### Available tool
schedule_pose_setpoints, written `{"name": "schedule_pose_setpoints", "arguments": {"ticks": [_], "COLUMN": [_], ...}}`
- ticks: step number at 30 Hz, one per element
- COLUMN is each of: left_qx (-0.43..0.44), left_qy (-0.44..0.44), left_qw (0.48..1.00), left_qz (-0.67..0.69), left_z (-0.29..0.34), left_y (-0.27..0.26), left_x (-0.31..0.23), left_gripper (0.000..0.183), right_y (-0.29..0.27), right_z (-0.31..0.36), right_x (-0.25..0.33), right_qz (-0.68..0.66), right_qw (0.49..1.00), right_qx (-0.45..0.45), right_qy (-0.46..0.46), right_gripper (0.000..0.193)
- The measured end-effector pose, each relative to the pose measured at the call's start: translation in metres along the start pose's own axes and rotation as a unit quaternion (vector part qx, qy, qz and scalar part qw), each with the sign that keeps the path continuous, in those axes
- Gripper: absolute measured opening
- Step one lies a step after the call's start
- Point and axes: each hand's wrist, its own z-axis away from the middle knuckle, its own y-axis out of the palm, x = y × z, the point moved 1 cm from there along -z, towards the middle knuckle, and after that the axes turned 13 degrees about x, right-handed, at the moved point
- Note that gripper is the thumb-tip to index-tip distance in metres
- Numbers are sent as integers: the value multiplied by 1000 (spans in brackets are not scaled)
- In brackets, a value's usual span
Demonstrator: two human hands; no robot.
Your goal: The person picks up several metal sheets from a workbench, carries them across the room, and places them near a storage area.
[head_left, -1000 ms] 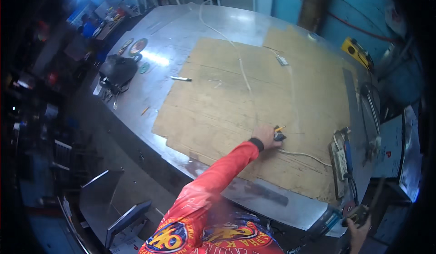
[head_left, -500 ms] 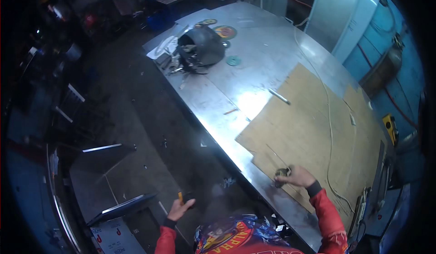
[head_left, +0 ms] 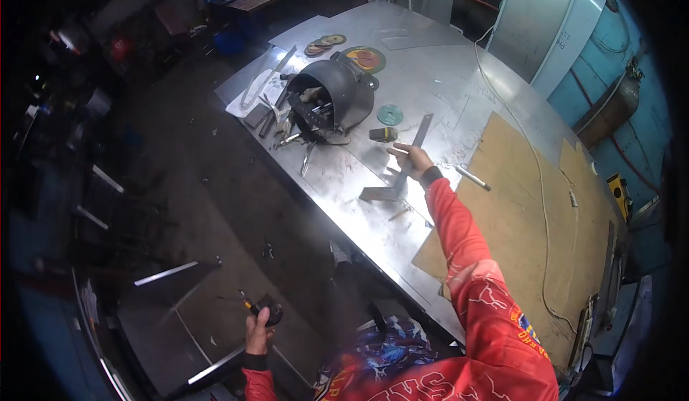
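Reaching far over the metal table, my right hand (head_left: 411,160) is open, fingers stretched out and apart above a steel try square (head_left: 422,137). The square lies flat, its short arm (head_left: 380,194) toward the near edge. Just beyond my fingertips rests a small black-and-yellow case (head_left: 383,135), like a tape measure. Low on the left, off the table, my left hand (head_left: 257,335) is closed around a black rounded object (head_left: 270,311). A thin yellow-and-dark piece (head_left: 247,303) sticks up beside it; their exact kind is unclear.
The metal table (head_left: 344,178) carries a dark welding helmet (head_left: 334,100), discs (head_left: 390,115), hand tools and a white marker-like stick (head_left: 474,178). A cardboard sheet (head_left: 495,229) covers its right part, crossed by a pale cable (head_left: 543,214). Sheet-metal pieces (head_left: 151,329) stand at lower left.
My right hand has moved forward and left from the cardboard to the bare metal and let go of what it held. The square and black-and-yellow case now lie there. My left hand has shifted left.
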Motion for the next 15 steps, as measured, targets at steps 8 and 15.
{"name": "schedule_pose_setpoints", "arguments": {"ticks": [8, 15], "left_qx": [137, 160], "left_qy": [144, 176], "left_qw": [893, 610], "left_qz": [-404, -756], "left_z": [-179, -279], "left_y": [107, 201], "left_x": [-141, -195], "left_gripper": [49, 67], "right_y": [-25, 36], "right_z": [-75, 80], "right_x": [-58, -34], "right_qz": [522, 648], "right_qw": [734, 660], "right_qx": [-409, -333], "right_qy": [-148, -181], "right_gripper": [39, 36]}}
